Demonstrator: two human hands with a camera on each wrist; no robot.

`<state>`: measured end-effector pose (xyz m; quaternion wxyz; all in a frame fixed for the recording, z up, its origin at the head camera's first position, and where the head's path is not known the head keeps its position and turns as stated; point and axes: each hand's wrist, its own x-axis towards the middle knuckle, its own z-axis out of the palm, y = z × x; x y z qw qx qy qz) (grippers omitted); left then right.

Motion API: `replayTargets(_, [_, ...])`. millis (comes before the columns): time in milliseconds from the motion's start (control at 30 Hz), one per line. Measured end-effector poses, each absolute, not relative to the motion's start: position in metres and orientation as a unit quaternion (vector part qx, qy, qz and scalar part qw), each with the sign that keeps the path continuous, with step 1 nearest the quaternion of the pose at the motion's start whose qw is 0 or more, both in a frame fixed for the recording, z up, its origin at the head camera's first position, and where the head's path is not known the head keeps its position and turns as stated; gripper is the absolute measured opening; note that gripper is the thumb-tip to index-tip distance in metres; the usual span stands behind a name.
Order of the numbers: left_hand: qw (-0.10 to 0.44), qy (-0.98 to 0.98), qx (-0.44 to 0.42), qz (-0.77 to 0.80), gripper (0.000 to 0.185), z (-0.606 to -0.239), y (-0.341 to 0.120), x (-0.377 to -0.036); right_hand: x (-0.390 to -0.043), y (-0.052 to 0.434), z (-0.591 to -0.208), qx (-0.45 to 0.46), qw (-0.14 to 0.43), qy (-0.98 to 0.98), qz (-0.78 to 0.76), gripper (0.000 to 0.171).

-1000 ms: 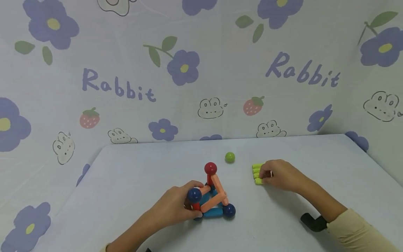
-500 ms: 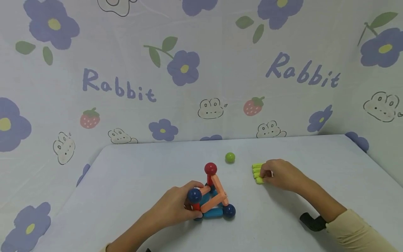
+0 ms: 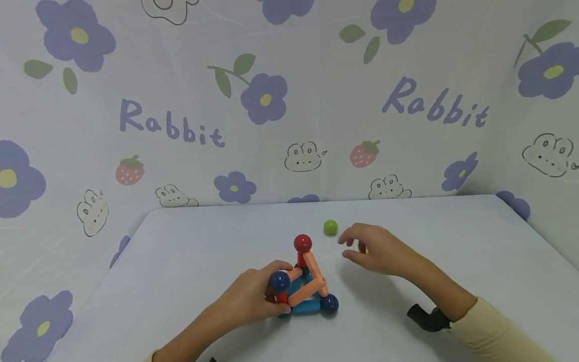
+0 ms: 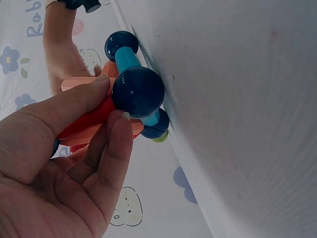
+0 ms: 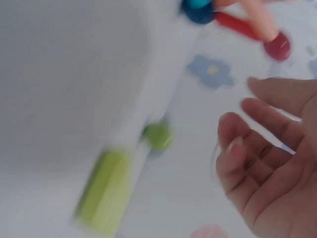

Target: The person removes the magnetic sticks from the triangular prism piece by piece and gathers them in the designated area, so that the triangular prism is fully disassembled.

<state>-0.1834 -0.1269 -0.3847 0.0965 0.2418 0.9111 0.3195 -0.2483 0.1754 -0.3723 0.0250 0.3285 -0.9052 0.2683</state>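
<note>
Rabbit-print worktop [image 3: 190, 261]: left hand [image 3: 246, 300] pinches the ball-and-stick pyramid [image 3: 304, 281] by its near blue ball [image 3: 279, 280]; right hand [image 3: 377, 247] hovers, fingers loose, holding nothing. Looks light but pops apart easily, so hold it at the joints.

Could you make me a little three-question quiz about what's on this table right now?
1. True or false: the left hand grips the pyramid of rods and balls.
2. Which colour is the loose ball lying apart from the pyramid? A red, B green, C blue.
3. What does the right hand hold?

Key: 1 true. 2 B. 3 Nothing that shows; its fingers are spread above the table, and the green rods lie on the surface.
</note>
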Motion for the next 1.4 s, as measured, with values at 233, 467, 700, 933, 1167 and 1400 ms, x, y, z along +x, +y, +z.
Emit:
replayTargets(233, [0.093,0.903,0.259,0.33,0.067,-0.386,-0.13,-0.183,-0.246,0.124,-0.357,0.393,-0.01,-0.848,0.354,0.049])
replayTargets(467, [0.092,0.898,0.267,0.338,0.068,-0.385,-0.131,-0.184,-0.248,0.092,-0.353,0.379,-0.021,-0.872,0.308,0.033])
replayTargets(700, [0.094,0.896,0.27,0.34,0.067,-0.384,-0.13,-0.183,-0.25,0.089,-0.358,0.369,-0.049,-0.867,0.332,0.034])
replayTargets(933, [0.098,0.901,0.261,0.333,0.07,-0.385,-0.13,-0.184,-0.254,0.092,-0.361,0.357,-0.072,-0.856,0.367,0.036])
replayTargets(1167, [0.091,0.898,0.27,0.337,0.067,-0.385,-0.131,-0.183,-0.266,0.098,-0.368,0.35,-0.095,-0.822,0.439,0.031])
replayTargets(1400, [0.089,0.897,0.269,0.34,0.068,-0.384,-0.131,-0.183,-0.275,0.101,-0.368,0.321,-0.097,-0.803,0.492,0.021])
